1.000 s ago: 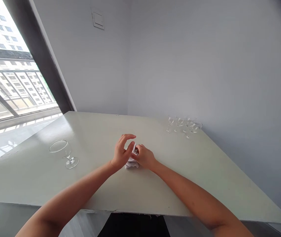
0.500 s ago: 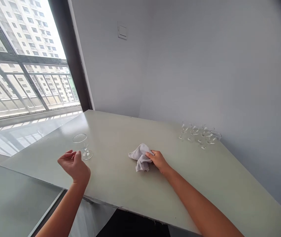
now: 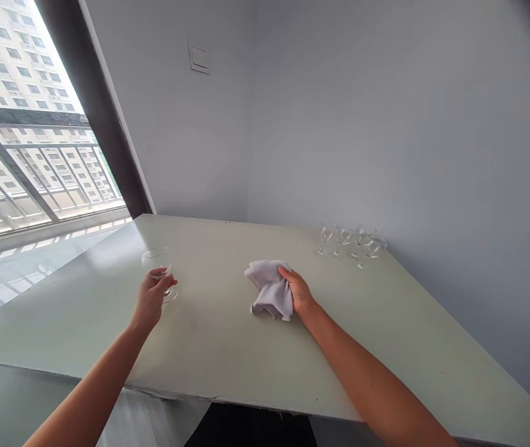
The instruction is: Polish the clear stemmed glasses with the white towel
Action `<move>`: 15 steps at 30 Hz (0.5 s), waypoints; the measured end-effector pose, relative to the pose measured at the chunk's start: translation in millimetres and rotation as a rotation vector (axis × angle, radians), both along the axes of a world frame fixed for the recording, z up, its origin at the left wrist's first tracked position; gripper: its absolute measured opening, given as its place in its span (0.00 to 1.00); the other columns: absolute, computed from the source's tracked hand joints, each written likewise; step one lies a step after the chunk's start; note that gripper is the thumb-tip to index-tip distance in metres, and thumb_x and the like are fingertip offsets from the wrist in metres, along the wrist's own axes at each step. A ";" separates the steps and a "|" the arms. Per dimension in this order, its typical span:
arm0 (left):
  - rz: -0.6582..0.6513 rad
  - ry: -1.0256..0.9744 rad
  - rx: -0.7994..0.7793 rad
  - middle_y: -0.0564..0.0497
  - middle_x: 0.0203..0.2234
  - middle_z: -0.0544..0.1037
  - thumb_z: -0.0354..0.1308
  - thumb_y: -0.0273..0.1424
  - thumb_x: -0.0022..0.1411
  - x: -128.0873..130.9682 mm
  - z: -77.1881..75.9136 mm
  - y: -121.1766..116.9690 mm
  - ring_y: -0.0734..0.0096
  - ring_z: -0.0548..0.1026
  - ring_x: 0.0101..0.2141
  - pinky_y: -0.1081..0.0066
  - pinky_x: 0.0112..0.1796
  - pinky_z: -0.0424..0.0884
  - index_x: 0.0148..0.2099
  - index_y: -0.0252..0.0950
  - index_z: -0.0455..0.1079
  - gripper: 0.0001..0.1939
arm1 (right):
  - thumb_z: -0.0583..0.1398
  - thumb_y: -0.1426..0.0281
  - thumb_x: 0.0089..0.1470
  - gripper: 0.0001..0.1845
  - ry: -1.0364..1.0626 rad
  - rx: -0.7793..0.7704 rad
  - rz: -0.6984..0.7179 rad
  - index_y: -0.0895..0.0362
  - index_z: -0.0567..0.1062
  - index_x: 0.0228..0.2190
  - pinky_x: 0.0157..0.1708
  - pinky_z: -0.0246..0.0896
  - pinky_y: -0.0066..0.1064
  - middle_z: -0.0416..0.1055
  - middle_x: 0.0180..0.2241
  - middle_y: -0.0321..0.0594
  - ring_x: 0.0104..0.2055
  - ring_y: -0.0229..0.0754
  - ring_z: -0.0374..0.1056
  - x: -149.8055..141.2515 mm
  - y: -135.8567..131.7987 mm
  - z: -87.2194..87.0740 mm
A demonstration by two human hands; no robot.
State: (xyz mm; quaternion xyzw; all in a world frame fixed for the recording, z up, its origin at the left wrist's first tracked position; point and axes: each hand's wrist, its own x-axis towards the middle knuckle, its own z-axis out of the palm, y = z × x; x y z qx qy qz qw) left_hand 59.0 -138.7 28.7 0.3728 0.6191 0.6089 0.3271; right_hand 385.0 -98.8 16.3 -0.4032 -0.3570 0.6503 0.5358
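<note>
On the left side of the table, my left hand (image 3: 156,295) closes its fingers around the stem of a clear stemmed glass (image 3: 156,257). The bowl shows above my fingers and part of the round foot below them; whether the foot touches the table I cannot tell. Over the middle of the table, my right hand (image 3: 298,290) grips a pale grey-white cloth (image 3: 269,288) by its right side. The cloth hangs in loose folds, apart from the glass.
Several clear stemmed glasses (image 3: 353,241) stand grouped at the table's back right, near the grey wall (image 3: 386,124). The pale table (image 3: 228,354) has its front edge close to me. A window (image 3: 27,155) with railings is at the left, and a switch (image 3: 198,58) is on the wall.
My left hand has moved to the stemmed glass and closed on its stem. The cloth is raised and more spread out in my right hand. The view has turned slightly right.
</note>
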 end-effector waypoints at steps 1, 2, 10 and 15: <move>-0.065 0.037 0.021 0.56 0.25 0.68 0.58 0.41 0.45 11.7 2.3 8.4 0.73 0.70 0.27 0.74 0.27 0.61 0.43 0.37 0.62 0.23 | 0.63 0.60 0.38 0.16 -0.014 0.011 -0.058 0.57 0.71 0.29 0.26 0.61 0.33 0.70 0.23 0.36 0.24 0.41 0.65 2.7 1.8 0.6; -0.129 0.094 0.043 0.56 0.25 0.67 0.57 0.41 0.47 24.9 4.7 17.0 0.74 0.69 0.26 0.74 0.27 0.61 0.44 0.37 0.61 0.23 | 0.63 0.60 0.37 0.17 -0.037 0.023 -0.124 0.57 0.71 0.30 0.25 0.60 0.32 0.70 0.23 0.35 0.23 0.40 0.65 6.1 3.6 1.1; -0.446 0.795 0.157 0.50 0.35 0.69 0.51 0.46 0.55 126.2 3.7 65.9 0.71 0.68 0.31 0.67 0.35 0.64 0.57 0.38 0.49 0.32 | 0.55 0.61 0.46 0.13 -0.288 0.231 -0.601 0.57 0.69 0.31 0.26 0.56 0.27 0.65 0.25 0.34 0.26 0.38 0.60 38.7 2.8 23.1; -0.422 1.032 0.357 0.47 0.35 0.70 0.44 0.46 0.60 156.6 -22.1 68.6 0.64 0.69 0.38 0.61 0.43 0.61 0.59 0.35 0.46 0.30 | 0.53 0.65 0.51 0.17 -0.611 0.576 -0.406 0.54 0.69 0.43 0.41 0.57 0.31 0.68 0.40 0.40 0.42 0.42 0.62 17.6 -20.6 37.8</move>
